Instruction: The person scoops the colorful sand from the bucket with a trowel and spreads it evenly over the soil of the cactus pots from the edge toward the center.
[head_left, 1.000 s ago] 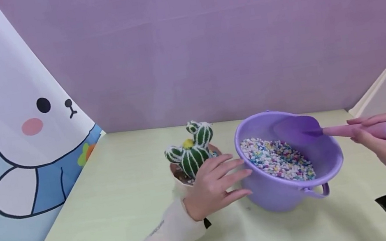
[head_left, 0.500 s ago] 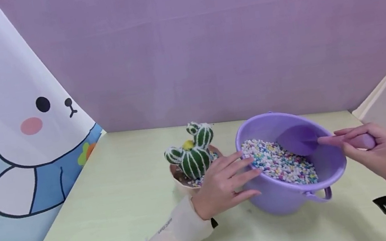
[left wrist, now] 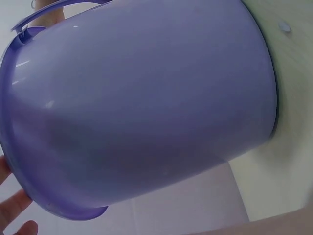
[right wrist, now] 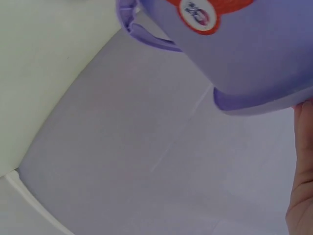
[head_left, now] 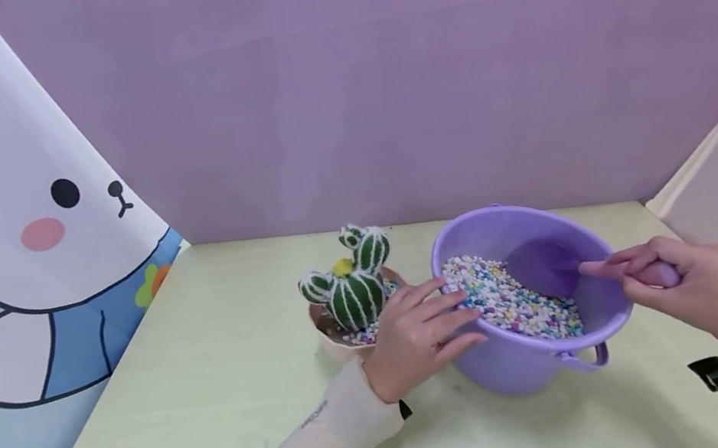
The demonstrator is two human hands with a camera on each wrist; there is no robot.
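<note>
A light purple bucket (head_left: pixel 513 367), holding small multicoloured pebbles (head_left: pixel 506 302), stands right of centre on the table. My left hand (head_left: pixel 414 336) rests on its left rim with the fingers spread; some fingertips (left wrist: pixel 13 205) also show along the rim in the left wrist view. With my right hand (head_left: pixel 699 289) I grip the pink handle of a purple shovel (head_left: pixel 542 266). The shovel's blade is inside the bucket, its lower edge at the pebbles; how deep it goes I cannot tell. In the right wrist view, only part of the right hand (right wrist: pixel 303 171) shows, beside the rim.
Left of the bucket, partly behind my left hand, a green cactus (head_left: pixel 357 302) with white stripes sits in a pale pot (head_left: pixel 330 348). A purple backdrop (head_left: pixel 348 102) closes off the rear of the pale table (head_left: pixel 218 400). The bucket's handle (head_left: pixel 588 360) hangs at its front.
My right hand has moved left and down, taking the shovel blade from above the bucket's far rim to inside at the pebbles. My left hand has shifted slightly right onto the rim.
</note>
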